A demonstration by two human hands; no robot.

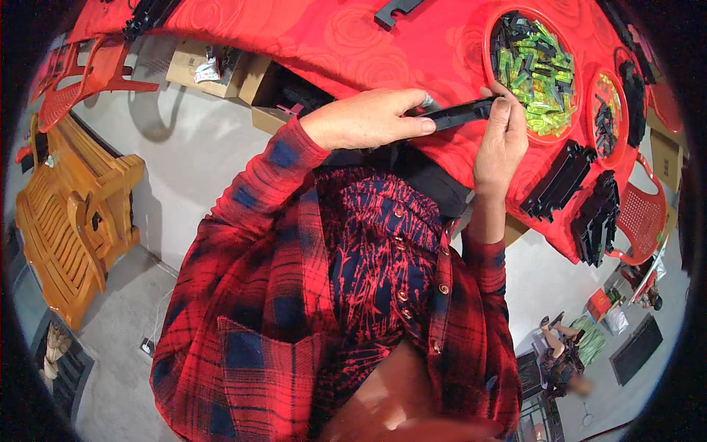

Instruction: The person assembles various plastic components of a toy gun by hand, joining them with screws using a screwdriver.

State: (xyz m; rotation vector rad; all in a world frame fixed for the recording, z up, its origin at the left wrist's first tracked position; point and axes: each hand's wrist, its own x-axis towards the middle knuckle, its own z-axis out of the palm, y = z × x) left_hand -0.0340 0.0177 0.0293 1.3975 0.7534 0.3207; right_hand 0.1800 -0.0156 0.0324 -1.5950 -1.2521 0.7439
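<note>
The left hand (375, 118) pinches one end of the black strip (462, 115), and the right hand (505, 136) holds the other end. The strip is beside the tray (486, 59), at its left and near side. The grip seems to me light (mostly the fingertips), so the strip could slip if one hand lets go early. The right hand is also very near the tray; a quick turn could knock it and spill the small pieces (545, 81).
</note>
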